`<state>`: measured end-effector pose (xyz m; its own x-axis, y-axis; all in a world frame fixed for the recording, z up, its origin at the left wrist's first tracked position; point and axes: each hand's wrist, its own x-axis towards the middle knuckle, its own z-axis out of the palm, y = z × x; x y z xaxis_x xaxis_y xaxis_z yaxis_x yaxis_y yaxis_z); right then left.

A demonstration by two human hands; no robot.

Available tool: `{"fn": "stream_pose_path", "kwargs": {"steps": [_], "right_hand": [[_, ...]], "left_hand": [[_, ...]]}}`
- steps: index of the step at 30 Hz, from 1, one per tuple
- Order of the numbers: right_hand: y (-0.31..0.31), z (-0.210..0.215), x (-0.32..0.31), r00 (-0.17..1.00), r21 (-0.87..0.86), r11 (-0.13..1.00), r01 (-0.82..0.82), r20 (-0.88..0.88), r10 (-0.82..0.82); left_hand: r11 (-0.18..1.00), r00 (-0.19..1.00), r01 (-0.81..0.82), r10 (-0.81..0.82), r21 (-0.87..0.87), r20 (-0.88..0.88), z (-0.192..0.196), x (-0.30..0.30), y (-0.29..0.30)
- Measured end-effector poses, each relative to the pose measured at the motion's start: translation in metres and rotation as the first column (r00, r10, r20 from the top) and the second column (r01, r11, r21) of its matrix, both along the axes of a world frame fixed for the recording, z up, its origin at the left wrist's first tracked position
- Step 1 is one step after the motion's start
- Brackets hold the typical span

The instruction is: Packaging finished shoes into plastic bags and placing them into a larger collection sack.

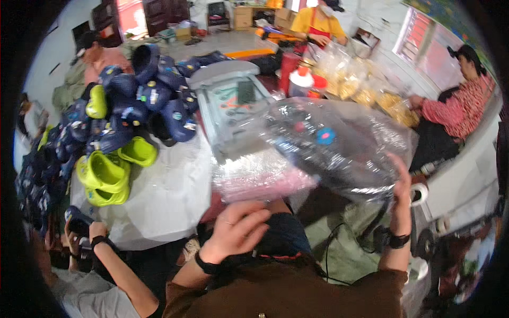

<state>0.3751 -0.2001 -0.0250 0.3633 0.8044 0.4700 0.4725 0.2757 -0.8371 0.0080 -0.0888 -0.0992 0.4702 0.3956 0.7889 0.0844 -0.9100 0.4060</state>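
Observation:
My right hand [401, 185] grips the right edge of a clear plastic bag [366, 164], thumb and fingers at its side. Inside the bag are dark shoes, apparently clogs, with a blue flower-shaped charm [325, 136] on one; plastic glare hides their outline. My left hand [236, 230] is raised beside it, fingers loosely bent and slightly apart, with nothing visible in them. Just beyond my left hand lies a stack of clear plastic bags [254, 177] with a pink tint along its near side. The held bag's left end hangs over this stack.
Navy clogs [154, 95] are heaped at left, with lime-green clogs [108, 172] on the white-covered table [159, 196]. A grey plastic tray [204, 114] holds small coloured pieces. Bags of yellow pieces [366, 95] lie at far right. A co-worker's hands [98, 230] hold a navy clog at lower left.

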Motion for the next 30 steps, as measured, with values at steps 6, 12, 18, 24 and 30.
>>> {"fn": "stream_pose_path", "kwargs": {"steps": [6, 12, 18, 24, 30], "right_hand": [[-0.142, 0.024, 0.091, 0.917, -0.305, 0.873, 0.381, 0.0, -0.4], [-0.255, -0.036, 0.154, 0.772, -0.627, 0.548, 0.554, 0.141, -0.619], [-0.259, -0.147, 0.174, 0.596, -0.857, 0.147, 0.494, 0.211, -0.775], [-0.26, -0.307, 0.194, 0.738, -0.98, -0.048, 0.192, 0.177, -0.651], [-0.163, -0.404, 0.136, 0.999, -0.962, -0.272, 0.012, 0.025, -0.046]], "left_hand": [[0.978, 0.992, -0.11, 0.119, -0.175, 0.042, -0.027, -0.009, 0.009], [0.965, 0.989, -0.118, 0.136, -0.236, 0.059, -0.046, -0.001, 0.012], [0.981, 0.995, -0.083, 0.09, -0.175, 0.035, -0.045, 0.005, 0.009], [0.981, 0.994, -0.101, 0.105, -0.165, 0.019, -0.054, 0.005, 0.01], [0.972, 0.984, -0.151, 0.129, -0.181, -0.125, -0.036, 0.016, -0.016]]}}
